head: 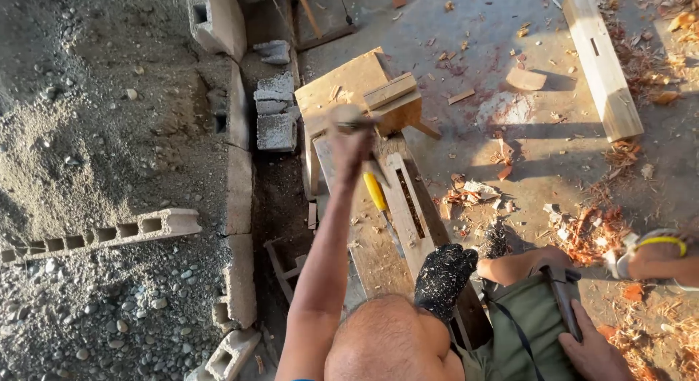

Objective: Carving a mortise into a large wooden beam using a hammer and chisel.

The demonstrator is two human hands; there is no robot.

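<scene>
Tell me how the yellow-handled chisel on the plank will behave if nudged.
The yellow-handled chisel is probably rigid, given its metal shank. Its rounded handle might let it roll sideways across the plank. The smooth handle could feel slippery.

Slotted board (404,206) lies on worktop (375,257); chisel (380,203) just left of it. Wood block (393,101) at far end. Concrete blocks (275,108) left; timber post (603,61) far right on floor (510,32).
</scene>
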